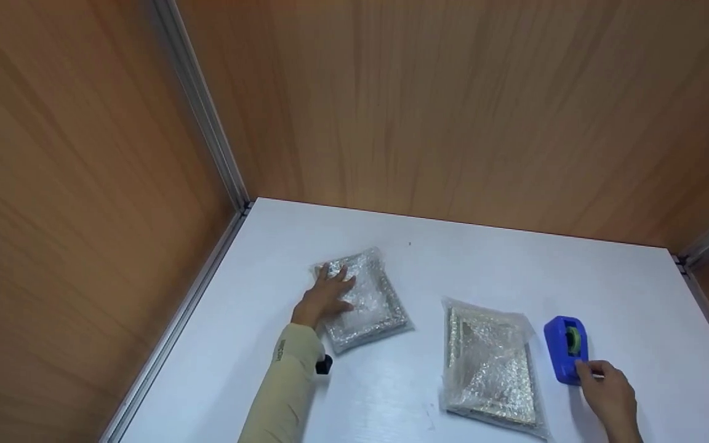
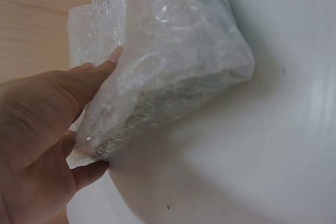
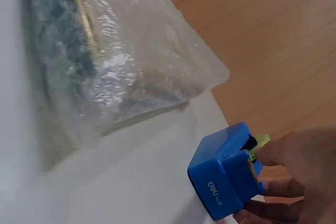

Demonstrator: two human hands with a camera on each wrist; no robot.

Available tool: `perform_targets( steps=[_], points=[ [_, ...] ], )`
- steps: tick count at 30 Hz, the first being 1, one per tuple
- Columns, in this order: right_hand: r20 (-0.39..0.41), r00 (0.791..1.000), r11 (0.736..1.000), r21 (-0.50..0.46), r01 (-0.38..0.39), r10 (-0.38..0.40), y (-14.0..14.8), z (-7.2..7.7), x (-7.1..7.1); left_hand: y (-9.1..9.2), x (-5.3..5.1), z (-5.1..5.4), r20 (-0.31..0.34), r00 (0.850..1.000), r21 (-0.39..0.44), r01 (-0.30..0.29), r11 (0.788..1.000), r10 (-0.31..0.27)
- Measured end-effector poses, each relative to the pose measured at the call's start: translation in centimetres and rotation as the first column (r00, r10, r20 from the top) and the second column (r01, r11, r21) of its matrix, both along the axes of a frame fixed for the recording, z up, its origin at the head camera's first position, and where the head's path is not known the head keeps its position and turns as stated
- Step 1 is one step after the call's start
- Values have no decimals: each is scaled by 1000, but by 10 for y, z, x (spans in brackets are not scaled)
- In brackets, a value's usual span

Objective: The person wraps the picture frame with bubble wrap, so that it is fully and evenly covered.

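In the head view, my left hand (image 1: 327, 296) rests with spread fingers on a bubble-wrapped, flat rectangular package (image 1: 370, 307). The left wrist view shows fingers (image 2: 100, 74) touching the crinkled bubble wrap (image 2: 178, 40) near its edge. At the right, my right hand (image 1: 612, 394) is at the front end of a blue tape dispenser (image 1: 557, 351) holding a green tape roll (image 1: 573, 340). In the right wrist view, thumb and curled fingers pinch the end of the green tape (image 3: 259, 145) by the dispenser's toothed cutter (image 3: 253, 172).
A second bubble-wrapped package (image 1: 493, 363), with a gold-coloured edge, lies between the hands, left of the dispenser. The white table (image 1: 385, 394) meets wooden panels (image 1: 453, 111) at the back and sides, with metal rails (image 1: 207, 123) along the corners.
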State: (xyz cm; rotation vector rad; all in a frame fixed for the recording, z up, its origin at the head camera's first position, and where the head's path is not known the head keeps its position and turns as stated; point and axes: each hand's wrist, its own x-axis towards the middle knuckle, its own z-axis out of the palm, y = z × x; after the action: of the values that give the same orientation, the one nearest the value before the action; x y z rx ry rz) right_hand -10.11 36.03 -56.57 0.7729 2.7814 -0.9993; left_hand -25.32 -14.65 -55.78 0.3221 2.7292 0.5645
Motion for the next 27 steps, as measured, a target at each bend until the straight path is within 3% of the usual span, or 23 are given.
perform_targets(
  steps=[4, 7, 13, 17, 23, 27],
  points=[
    [23, 998, 998, -11, -56, 56, 5, 6, -5, 0, 0, -1, -20, 1000, -17, 24, 1000, -24],
    [47, 997, 997, -27, -67, 68, 6, 9, -6, 2, 0, -1, -10, 1000, -6, 11, 1000, -11],
    [68, 997, 994, -107, -22, 29, 7, 8, -6, 4, 0, 1, -7, 1000, -4, 9, 1000, -9],
    [76, 997, 978, -204, 40, -25, 9, 5, -5, 4, -2, 1, -2, 1000, 11, 12, 1000, -12],
    [49, 994, 923, -369, 108, -97, 13, -2, 0, 4, -3, -2, 0, 1000, 9, 21, 1000, -21],
    [32, 987, 853, -501, 151, -156, 15, -3, 6, 4, -3, -2, 1, 1000, -1, 31, 1000, -31]
  ],
)
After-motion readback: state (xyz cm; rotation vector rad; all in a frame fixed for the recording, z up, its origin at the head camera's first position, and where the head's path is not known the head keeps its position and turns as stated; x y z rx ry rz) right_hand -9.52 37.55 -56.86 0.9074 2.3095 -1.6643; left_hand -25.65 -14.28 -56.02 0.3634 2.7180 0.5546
